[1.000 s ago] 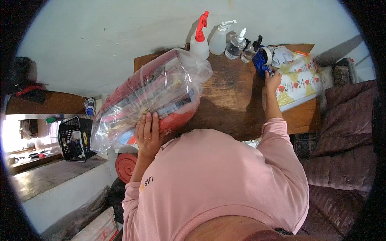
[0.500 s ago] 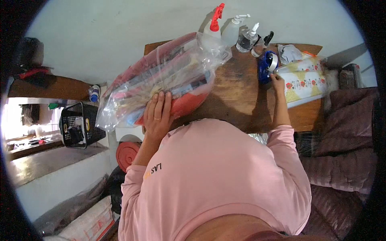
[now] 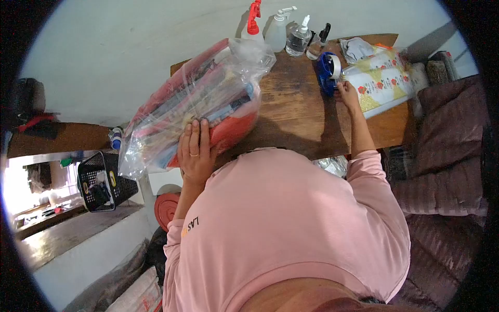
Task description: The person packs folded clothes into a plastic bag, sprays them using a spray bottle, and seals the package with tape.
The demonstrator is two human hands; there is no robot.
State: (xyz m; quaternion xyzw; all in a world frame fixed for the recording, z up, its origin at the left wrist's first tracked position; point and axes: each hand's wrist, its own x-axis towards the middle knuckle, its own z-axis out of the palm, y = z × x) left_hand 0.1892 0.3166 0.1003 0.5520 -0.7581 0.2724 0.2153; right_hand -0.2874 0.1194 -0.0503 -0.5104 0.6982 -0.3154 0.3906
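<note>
A clear plastic bag (image 3: 208,88) packed with red and multicoloured folded items lies tilted on the left of the wooden table (image 3: 291,112). My left hand (image 3: 196,151) rests on the bag's near side, fingers stretched out flat. At the right, my right hand (image 3: 348,94) has its fingers closed at the lower edge of a blue tape dispenser (image 3: 326,75), which carries a white roll (image 3: 336,66). Beside that hand lies a white packet with red and gold patterns (image 3: 384,83).
Along the wall stand a red-topped spray bottle (image 3: 253,28), a white spray bottle (image 3: 276,34), a clear pump bottle (image 3: 298,40) and a black-topped bottle (image 3: 316,48). A black basket (image 3: 106,182) is at left, dark cushions (image 3: 447,151) at right.
The camera view has shifted. My right hand has gone from among the blue dispenser's parts to its near edge, and the dispenser stands more upright. My left hand stays on the bag.
</note>
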